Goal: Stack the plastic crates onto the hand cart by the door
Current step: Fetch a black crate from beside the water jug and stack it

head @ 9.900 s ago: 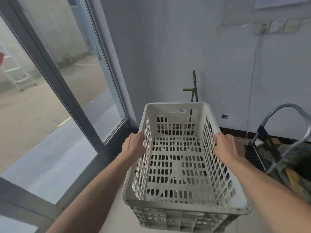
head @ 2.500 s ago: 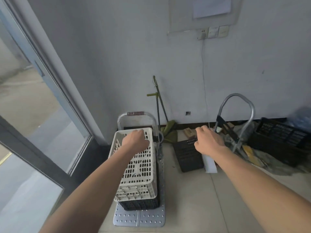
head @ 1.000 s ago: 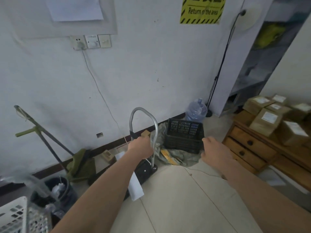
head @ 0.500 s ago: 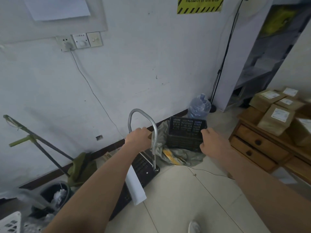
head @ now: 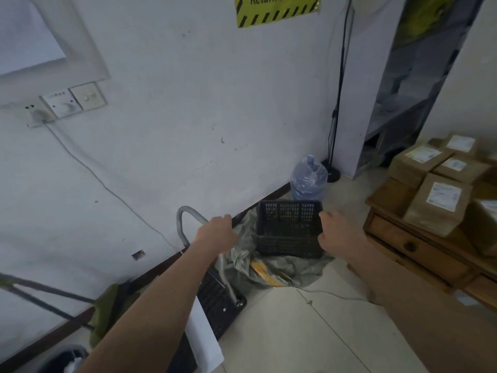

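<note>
The black plastic crate (head: pixel 289 227) sits upright on a crumpled grey-green plastic sheet (head: pixel 293 267) on the floor against the wall, its walls a grid of small slots and its inside bare. The right hand (head: pixel 337 234) hovers at its right wall, fingers loosely bent and thumb raised, gripping nothing (contact unclear). The left hand (head: pixel 215 234) is curled in front of a folded trolley's grey handle (head: pixel 183 219); whether it holds the tube cannot be told.
</note>
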A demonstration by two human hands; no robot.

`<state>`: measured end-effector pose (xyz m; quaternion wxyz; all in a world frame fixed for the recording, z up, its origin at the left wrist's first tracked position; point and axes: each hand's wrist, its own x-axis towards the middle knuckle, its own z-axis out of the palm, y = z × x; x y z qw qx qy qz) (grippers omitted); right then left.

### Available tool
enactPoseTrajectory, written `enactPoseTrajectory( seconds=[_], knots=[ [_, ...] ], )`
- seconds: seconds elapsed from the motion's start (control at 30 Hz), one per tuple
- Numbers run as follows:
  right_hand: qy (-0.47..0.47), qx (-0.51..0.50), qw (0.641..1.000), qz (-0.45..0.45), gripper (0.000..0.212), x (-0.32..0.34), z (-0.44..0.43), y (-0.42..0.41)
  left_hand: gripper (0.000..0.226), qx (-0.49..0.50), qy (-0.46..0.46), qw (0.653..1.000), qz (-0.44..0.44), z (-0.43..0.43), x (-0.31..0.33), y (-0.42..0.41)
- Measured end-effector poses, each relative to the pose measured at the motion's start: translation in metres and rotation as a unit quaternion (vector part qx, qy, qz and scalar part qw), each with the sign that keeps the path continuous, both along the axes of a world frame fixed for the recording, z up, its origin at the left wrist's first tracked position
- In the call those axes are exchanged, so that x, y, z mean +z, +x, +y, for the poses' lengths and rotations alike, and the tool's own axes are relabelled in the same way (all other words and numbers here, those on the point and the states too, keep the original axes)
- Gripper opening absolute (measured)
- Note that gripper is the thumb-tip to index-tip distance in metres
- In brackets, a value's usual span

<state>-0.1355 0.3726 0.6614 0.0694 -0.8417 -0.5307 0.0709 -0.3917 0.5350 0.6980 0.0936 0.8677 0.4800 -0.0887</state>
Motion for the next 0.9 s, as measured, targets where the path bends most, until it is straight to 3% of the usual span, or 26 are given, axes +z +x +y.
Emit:
enactPoseTrajectory(
  seconds=[0.17, 0.27, 0.47, 0.9],
  knots=[
    [-0.026, -0.018, 0.999, 0.004, 0.014, -0.006, 0.004, 0.063, 0.025, -0.023, -0.013, 0.999, 0.025, 0.009, -0.01, 0.06],
    [-0.028, -0.023, 0.999, 0.014, 0.019, -0.006, 0.008, 0.088, 0.032, -0.031, -0.025, 0.998, 0.048, 0.016, -0.019, 0.08],
    [-0.033, -0.026, 0.999, 0.013, 0.022, -0.01, 0.034, 0.121, 0.071, -0.019, -0.046, 0.999, 0.009, 0.041, -0.022, 0.118],
    [-0.068, -0.066, 0.994, 0.055, 0.019, -0.03, 0.152, 0.168, 0.043, -0.023, -0.055, 0.998, 0.023, 0.175, -0.059, 0.177]
  ],
)
